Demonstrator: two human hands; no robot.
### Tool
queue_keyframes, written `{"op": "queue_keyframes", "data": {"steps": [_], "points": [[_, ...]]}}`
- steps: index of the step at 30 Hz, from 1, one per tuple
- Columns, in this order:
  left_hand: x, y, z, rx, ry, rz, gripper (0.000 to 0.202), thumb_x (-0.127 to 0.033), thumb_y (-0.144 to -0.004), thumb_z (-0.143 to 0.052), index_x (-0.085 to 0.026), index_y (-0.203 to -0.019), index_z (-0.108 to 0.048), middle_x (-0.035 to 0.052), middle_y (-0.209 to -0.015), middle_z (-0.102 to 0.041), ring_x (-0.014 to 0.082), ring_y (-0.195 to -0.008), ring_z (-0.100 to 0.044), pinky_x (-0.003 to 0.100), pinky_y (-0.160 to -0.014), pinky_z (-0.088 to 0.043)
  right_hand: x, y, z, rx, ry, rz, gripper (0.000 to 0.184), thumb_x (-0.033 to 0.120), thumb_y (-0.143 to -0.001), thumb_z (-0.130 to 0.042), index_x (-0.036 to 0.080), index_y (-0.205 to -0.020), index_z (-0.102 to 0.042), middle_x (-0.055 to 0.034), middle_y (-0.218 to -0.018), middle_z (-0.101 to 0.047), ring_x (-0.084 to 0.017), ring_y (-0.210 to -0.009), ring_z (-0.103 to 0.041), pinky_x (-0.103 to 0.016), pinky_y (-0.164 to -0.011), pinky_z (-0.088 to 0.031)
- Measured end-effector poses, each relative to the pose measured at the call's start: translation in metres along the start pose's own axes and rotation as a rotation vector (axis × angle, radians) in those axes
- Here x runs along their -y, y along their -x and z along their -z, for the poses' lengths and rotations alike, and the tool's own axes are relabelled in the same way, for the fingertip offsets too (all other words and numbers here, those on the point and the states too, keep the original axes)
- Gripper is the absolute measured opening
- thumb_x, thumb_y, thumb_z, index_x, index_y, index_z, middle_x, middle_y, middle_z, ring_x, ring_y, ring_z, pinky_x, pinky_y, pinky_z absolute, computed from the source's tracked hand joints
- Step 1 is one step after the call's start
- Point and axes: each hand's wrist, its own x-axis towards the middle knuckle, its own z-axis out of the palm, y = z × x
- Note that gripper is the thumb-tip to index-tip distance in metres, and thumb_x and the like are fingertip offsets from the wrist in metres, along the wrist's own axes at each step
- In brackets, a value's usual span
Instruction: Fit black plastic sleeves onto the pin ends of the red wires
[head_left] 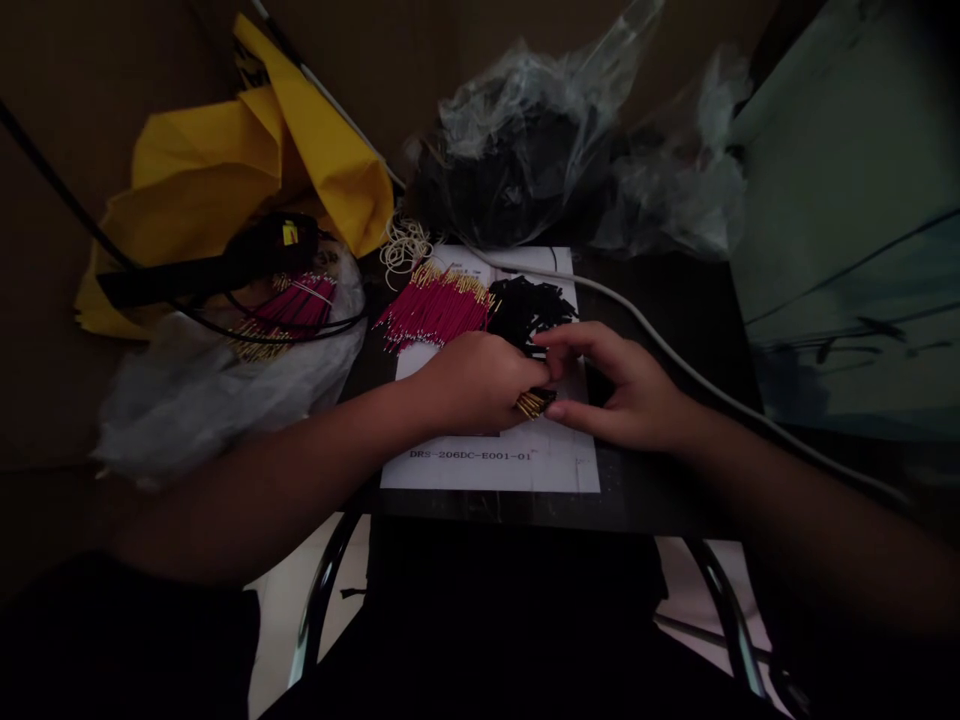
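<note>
Wire bundles [435,305] lie on a printed sheet [487,470].

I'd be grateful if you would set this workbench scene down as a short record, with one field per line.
left hand: holds a bundle of gold-tipped rods
right hand: curved beside the bundle, fingers reaching toward it
beneath hands: white printed sheet, marked DRS-206DC-E001-01
on sheet: magenta gold-tipped rods; black pieces
nearby: grey cable; yellow plastic bag

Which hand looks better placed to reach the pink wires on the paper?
Probably the left hand: it rests right beside the pink gold-tipped wires. The right hand lies farther off, past the black pieces.
</note>
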Motion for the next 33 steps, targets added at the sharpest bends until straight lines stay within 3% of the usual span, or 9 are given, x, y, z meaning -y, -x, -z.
{"op": "queue_keyframes", "data": {"steps": [4,8,11,13,16,19,26,33], "points": [[-0.001,0.002,-0.001,-0.016,0.005,-0.003,0.027,-0.041,-0.086,-0.051,-0.022,-0.082,-0.070,0.0012,-0.068,-0.070,0.0167,-0.057,-0.063,0.027,-0.047,-0.030,0.000,0.002,-0.001,-0.031,0.139,0.064,0.063,0.032,-0.078,-0.075,0.022,-0.134,-0.048,-0.0021,-0.097,-0.061,-0.014,-0.086,-0.058,-0.029,-0.081,-0.048],[-0.005,0.003,0.000,-0.040,-0.001,0.003,0.025,-0.038,-0.085,-0.051,-0.022,-0.078,-0.069,0.0009,-0.063,-0.066,0.0153,-0.055,-0.059,0.026,-0.047,-0.030,-0.003,0.001,0.005,-0.034,0.107,0.050,0.065,0.037,-0.078,-0.075,0.021,-0.135,-0.048,-0.0025,-0.096,-0.061,-0.015,-0.085,-0.059,-0.029,-0.079,-0.049],[-0.006,0.003,0.002,-0.083,-0.003,0.038,0.025,-0.033,-0.087,-0.050,-0.021,-0.073,-0.067,0.0003,-0.060,-0.064,0.0138,-0.054,-0.057,0.026,-0.048,-0.029,-0.009,-0.002,0.012,-0.123,0.104,-0.038,0.053,0.035,-0.085,-0.066,0.020,-0.132,-0.049,-0.0033,-0.093,-0.060,-0.017,-0.083,-0.060,-0.031,-0.075,-0.049],[-0.004,0.003,0.002,-0.131,-0.007,0.109,0.029,-0.035,-0.089,-0.049,-0.019,-0.070,-0.065,0.0006,-0.059,-0.062,0.0137,-0.055,-0.058,0.026,-0.049,-0.029,-0.014,-0.003,0.016,-0.154,0.232,-0.091,0.037,0.031,-0.088,-0.061,0.021,-0.123,-0.055,-0.0042,-0.093,-0.061,-0.018,-0.083,-0.060,-0.032,-0.073,-0.048],[0.000,0.002,0.001,-0.202,-0.027,0.222,0.031,-0.038,-0.088,-0.051,-0.018,-0.067,-0.063,0.0010,-0.057,-0.061,0.0137,-0.053,-0.056,0.027,-0.049,-0.027,-0.018,-0.005,0.014,-0.073,0.433,-0.092,0.021,0.031,-0.088,-0.061,0.020,-0.106,-0.063,-0.0057,-0.092,-0.061,-0.020,-0.086,-0.058,-0.034,-0.076,-0.046],[0.003,0.002,0.000,-0.216,-0.007,0.266,0.032,-0.040,-0.088,-0.051,-0.018,-0.067,-0.063,0.0008,-0.057,-0.061,0.0131,-0.051,-0.054,0.027,-0.049,-0.025,-0.017,-0.007,0.005,-0.006,0.509,-0.092,0.020,0.031,-0.088,-0.060,0.018,-0.102,-0.064,-0.0059,-0.091,-0.062,-0.021,-0.087,-0.056,-0.035,-0.080,-0.044],[0.000,0.002,-0.004,-0.166,0.019,0.189,0.032,-0.040,-0.091,-0.048,-0.019,-0.073,-0.065,0.0005,-0.059,-0.062,0.0144,-0.055,-0.057,0.026,-0.051,-0.028,-0.014,-0.012,-0.007,0.011,0.529,-0.187,0.011,0.026,-0.088,-0.057,0.018,-0.090,-0.065,-0.0046,-0.085,-0.062,-0.019,-0.080,-0.051,-0.033,-0.073,-0.037],[-0.002,0.001,-0.003,-0.116,0.010,0.207,0.032,-0.041,-0.091,-0.048,-0.019,-0.075,-0.065,0.0012,-0.060,-0.063,0.0143,-0.053,-0.056,0.026,-0.049,-0.024,-0.010,-0.016,-0.008,0.060,0.602,-0.284,0.010,0.023,-0.088,-0.054,0.018,-0.088,-0.064,-0.0052,-0.086,-0.062,-0.019,-0.079,-0.047,-0.033,-0.073,-0.034]]}}
